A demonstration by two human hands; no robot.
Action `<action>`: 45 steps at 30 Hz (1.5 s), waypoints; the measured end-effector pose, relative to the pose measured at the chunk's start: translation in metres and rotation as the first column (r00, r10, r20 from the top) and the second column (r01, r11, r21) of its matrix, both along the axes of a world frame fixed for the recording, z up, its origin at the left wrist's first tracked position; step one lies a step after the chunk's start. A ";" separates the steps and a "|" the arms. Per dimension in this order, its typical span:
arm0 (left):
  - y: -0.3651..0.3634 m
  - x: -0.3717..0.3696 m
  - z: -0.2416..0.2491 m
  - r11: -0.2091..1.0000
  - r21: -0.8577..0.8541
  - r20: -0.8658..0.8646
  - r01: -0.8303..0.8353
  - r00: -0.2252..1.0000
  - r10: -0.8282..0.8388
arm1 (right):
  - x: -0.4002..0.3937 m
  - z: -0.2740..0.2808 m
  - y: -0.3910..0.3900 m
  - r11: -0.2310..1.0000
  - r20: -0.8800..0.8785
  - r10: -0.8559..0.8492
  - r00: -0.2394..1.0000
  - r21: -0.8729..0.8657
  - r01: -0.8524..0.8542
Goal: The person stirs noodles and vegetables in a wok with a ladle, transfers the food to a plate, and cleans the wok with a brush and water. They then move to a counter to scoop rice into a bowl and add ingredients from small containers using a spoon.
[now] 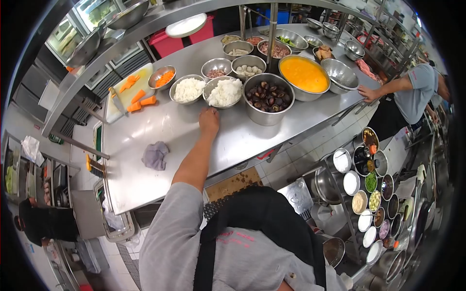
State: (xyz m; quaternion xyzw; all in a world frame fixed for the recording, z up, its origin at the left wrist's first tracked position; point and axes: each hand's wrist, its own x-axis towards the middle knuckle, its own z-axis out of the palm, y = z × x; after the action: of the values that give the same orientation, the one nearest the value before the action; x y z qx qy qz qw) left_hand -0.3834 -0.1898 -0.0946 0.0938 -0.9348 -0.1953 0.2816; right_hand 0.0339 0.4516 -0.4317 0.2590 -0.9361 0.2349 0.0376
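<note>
My left hand (pixel 209 120) reaches across the steel table, its fingers curled closed at the near side of a metal bowl of what looks like white rice (pixel 225 92). Part of the fingers is hard to make out against the bowl. Left of it stands a bowl of white chopped food (pixel 189 90). To the right is a deep pot of dark brown mushroom-like pieces (pixel 269 97). A crumpled grey cloth (pixel 156 155) lies on the table, left of my forearm. My right hand is out of view.
A cutting board (pixel 115 109) holds a knife (pixel 117 100) and carrot pieces (pixel 141 101). Farther back are a bowl of orange-yellow liquid (pixel 304 74) and several other bowls. A co-worker (pixel 415 92) leans on the table's right end. Steel posts (pixel 273 29) carry an overhead shelf.
</note>
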 end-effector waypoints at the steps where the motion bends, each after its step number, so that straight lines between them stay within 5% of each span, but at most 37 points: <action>1: -0.007 -0.004 -0.006 0.999 0.034 -0.003 0.032 0.999 -0.032 | 0.002 0.007 -0.006 1.000 0.027 -0.019 0.999 -0.006 0.019; 4: -0.018 0.010 -0.008 0.983 0.185 -0.078 0.004 0.997 0.011 | 0.006 0.025 -0.020 0.997 0.094 -0.066 0.993 -0.022 0.068; 8: -0.022 0.017 0.056 0.935 0.354 -0.291 0.024 0.953 0.086 | 0.012 0.031 -0.033 0.995 0.118 -0.096 0.988 -0.024 0.099; 11: -0.042 -0.022 0.073 0.986 0.066 -0.355 0.152 0.927 -0.119 | 0.015 0.029 -0.041 0.996 0.082 -0.092 0.992 -0.016 0.093; 16: -0.042 -0.035 0.091 0.918 0.288 -0.083 0.271 0.963 -0.258 | 0.008 0.039 -0.063 0.992 -0.006 -0.129 0.992 -0.013 0.129; 17: -0.039 -0.035 0.091 0.902 0.326 -0.065 0.284 0.958 -0.278 | 0.004 0.053 -0.072 0.983 0.035 -0.174 0.984 -0.052 0.176; 19: -0.044 -0.041 0.070 0.902 0.227 -0.209 0.368 0.923 -0.324 | -0.007 0.098 -0.086 0.883 0.383 -0.260 0.887 -0.277 0.378; 23: -0.038 -0.032 0.071 0.912 0.320 -0.191 0.257 0.960 -0.204 | -0.011 0.114 -0.105 0.427 0.854 -0.124 0.505 -0.413 0.804; 25: -0.040 -0.031 0.075 0.913 0.309 -0.173 0.267 0.959 -0.223 | 0.012 0.036 -0.076 0.877 0.434 -0.269 0.860 -0.258 0.405; 26: -0.041 -0.031 0.075 0.914 0.302 -0.164 0.269 0.960 -0.228 | 0.025 0.011 -0.066 0.980 0.175 -0.188 0.966 -0.038 0.197; 29: -0.041 -0.036 0.074 0.923 0.089 -0.320 0.374 0.888 -0.330 | 0.040 0.004 -0.064 0.835 0.595 -0.371 0.713 -0.122 0.537; 32: -0.039 -0.032 0.089 0.945 0.189 -0.136 0.266 0.960 -0.244 | 0.048 -0.007 -0.055 0.900 0.474 -0.195 0.859 -0.262 0.349; 35: -0.044 -0.040 0.075 0.957 0.147 -0.274 0.249 0.940 -0.202 | 0.045 0.014 -0.060 0.978 0.212 -0.194 0.958 -0.041 0.207; 38: -0.052 -0.034 0.066 0.946 0.153 -0.246 0.286 0.938 -0.243 | 0.033 0.055 -0.074 0.917 0.409 -0.308 0.859 -0.114 0.383; 40: -0.053 -0.025 0.061 0.919 0.364 -0.233 0.150 0.970 -0.066 | 0.030 0.050 -0.075 0.960 0.259 -0.250 0.933 -0.056 0.273; 41: -0.053 -0.021 0.060 0.882 0.464 -0.211 0.082 0.977 0.020 | 0.031 0.042 -0.074 0.975 0.183 -0.214 0.960 -0.020 0.221; 43: -0.061 -0.024 0.048 0.298 0.953 -0.009 -0.043 0.985 0.171 | 0.033 0.037 -0.078 0.977 0.031 -0.214 0.976 0.025 0.213; 44: -0.066 -0.024 0.042 -0.088 0.990 0.123 -0.110 0.977 0.171 | 0.035 0.035 -0.082 0.975 -0.046 -0.213 0.976 0.048 0.215; 45: -0.068 -0.024 0.041 -0.151 0.986 0.105 -0.072 0.969 0.223 | 0.045 0.000 -0.073 0.973 -0.121 -0.187 0.975 0.112 0.200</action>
State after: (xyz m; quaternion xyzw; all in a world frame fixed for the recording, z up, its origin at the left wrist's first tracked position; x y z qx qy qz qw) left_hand -0.4073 -0.2579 -0.0534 0.3685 -0.4359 -0.8008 0.1814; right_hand 0.0790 0.3790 -0.4315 0.1807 -0.9662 0.1570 0.0958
